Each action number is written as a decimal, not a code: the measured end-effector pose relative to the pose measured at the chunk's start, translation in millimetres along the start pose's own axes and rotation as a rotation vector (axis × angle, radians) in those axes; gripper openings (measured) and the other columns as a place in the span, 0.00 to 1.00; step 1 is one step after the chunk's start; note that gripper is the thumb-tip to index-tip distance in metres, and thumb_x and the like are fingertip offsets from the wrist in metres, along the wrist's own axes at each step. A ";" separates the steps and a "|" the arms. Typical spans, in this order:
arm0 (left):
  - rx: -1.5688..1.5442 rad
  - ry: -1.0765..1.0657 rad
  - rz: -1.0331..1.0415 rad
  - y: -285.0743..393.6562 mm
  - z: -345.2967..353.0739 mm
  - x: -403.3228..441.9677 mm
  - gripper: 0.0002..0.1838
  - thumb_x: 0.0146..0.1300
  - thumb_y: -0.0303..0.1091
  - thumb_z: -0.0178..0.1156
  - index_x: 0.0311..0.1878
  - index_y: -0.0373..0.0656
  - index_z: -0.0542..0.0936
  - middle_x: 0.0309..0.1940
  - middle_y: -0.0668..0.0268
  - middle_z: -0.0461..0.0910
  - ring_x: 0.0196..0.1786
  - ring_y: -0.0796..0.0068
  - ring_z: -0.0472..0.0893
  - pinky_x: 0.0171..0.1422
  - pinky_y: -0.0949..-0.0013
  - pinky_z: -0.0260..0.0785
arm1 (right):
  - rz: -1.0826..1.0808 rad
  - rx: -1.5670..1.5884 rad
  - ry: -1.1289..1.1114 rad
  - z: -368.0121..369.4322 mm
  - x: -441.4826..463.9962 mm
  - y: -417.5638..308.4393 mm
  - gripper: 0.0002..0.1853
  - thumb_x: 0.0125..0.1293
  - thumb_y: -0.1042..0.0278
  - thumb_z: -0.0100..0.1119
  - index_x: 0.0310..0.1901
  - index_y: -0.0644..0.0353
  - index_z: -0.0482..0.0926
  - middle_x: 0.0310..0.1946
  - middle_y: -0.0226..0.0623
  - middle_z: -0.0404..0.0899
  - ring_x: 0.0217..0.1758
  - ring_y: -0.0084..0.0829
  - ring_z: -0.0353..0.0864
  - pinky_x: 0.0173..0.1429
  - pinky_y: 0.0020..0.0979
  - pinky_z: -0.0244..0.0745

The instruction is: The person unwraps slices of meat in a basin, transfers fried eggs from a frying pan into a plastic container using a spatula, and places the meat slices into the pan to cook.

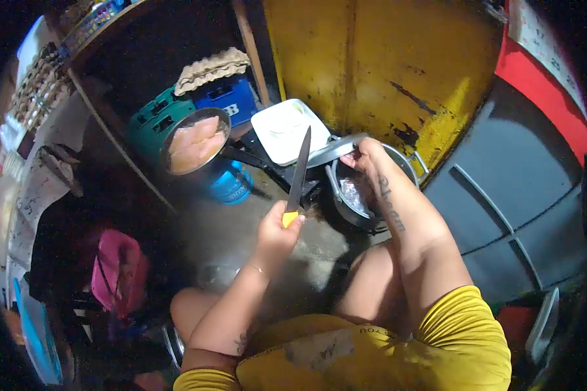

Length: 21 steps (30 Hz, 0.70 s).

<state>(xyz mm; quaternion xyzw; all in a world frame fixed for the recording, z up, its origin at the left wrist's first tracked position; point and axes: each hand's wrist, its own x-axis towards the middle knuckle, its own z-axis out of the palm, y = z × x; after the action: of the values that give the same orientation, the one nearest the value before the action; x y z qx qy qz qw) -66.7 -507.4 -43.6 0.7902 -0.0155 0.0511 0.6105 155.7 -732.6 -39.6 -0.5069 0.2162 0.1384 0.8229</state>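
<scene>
My left hand (278,229) is wrapped round the yellow handle of a knife (299,174), whose dark blade points up and away from me. My right hand (362,155) grips the edge of a round metal lid (329,153), tilted over the left side of a large metal pot (398,159). Inside the pot lies something shiny, like a plastic bag (352,195); the rest of its contents is dark. Behind the knife tip is a white square tray (267,133). A pan (169,144) to the left holds pale pink pieces of meat (197,140) in liquid.
A blue container (231,186) stands under the pan. Green (156,120) and blue crates (231,98), with an egg tray (212,68) on top, are behind. A yellow metal panel (385,58) rises at the back, a grey cabinet (502,169) at right, a pink object (117,270) at left.
</scene>
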 end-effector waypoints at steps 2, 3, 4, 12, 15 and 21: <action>-0.016 0.016 -0.001 1.3 -4.1 1.3 0.09 0.63 0.26 0.63 0.42 0.43 0.72 0.23 0.74 0.73 0.20 0.85 0.71 0.22 0.78 0.66 | -0.040 0.032 0.001 0.4 13.7 8.1 0.15 0.72 0.68 0.38 0.43 0.65 0.76 0.34 0.44 0.82 0.30 0.37 0.83 0.29 0.39 0.84; -0.006 0.019 -0.012 9.4 -2.9 3.6 0.09 0.63 0.26 0.63 0.42 0.43 0.72 0.23 0.74 0.73 0.20 0.85 0.71 0.22 0.78 0.66 | -0.027 0.032 -0.038 -2.5 22.5 10.2 0.17 0.72 0.66 0.36 0.42 0.64 0.77 0.34 0.44 0.83 0.30 0.39 0.84 0.28 0.38 0.83; -0.150 0.013 -0.153 18.9 0.8 7.4 0.10 0.62 0.25 0.63 0.43 0.43 0.73 0.23 0.73 0.73 0.21 0.85 0.72 0.21 0.78 0.67 | 0.037 0.117 -0.088 -0.3 30.3 6.9 0.15 0.72 0.68 0.37 0.43 0.66 0.75 0.34 0.46 0.82 0.32 0.40 0.84 0.28 0.36 0.83; -0.530 -0.152 -0.247 4.9 49.6 69.4 0.13 0.57 0.23 0.67 0.43 0.45 0.74 0.33 0.72 0.75 0.30 0.81 0.75 0.27 0.74 0.73 | 0.048 0.121 0.043 -30.8 69.0 -4.0 0.10 0.73 0.66 0.42 0.43 0.61 0.73 0.28 0.37 0.77 0.22 0.31 0.76 0.19 0.30 0.75; -0.579 -0.190 -0.266 5.9 65.8 80.6 0.13 0.58 0.23 0.66 0.43 0.44 0.73 0.34 0.71 0.77 0.33 0.79 0.77 0.29 0.73 0.74 | 0.003 -0.091 0.111 -24.0 -2.9 -29.1 0.09 0.74 0.63 0.45 0.45 0.58 0.73 0.27 0.33 0.79 0.22 0.30 0.78 0.17 0.30 0.71; -0.624 -0.162 -0.198 -4.5 80.3 90.0 0.12 0.62 0.24 0.64 0.44 0.43 0.71 0.36 0.66 0.81 0.33 0.77 0.81 0.27 0.75 0.73 | -0.087 -0.218 0.147 -89.5 -20.2 -65.7 0.08 0.74 0.57 0.50 0.45 0.51 0.74 0.37 0.32 0.81 0.35 0.31 0.80 0.43 0.41 0.70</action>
<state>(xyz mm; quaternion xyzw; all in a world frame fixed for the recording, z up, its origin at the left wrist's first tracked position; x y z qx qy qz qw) 28.1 -580.5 -58.9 0.5645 -0.0019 -0.0787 0.8217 148.3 -842.2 -13.8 -0.6111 0.2373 0.0878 0.7500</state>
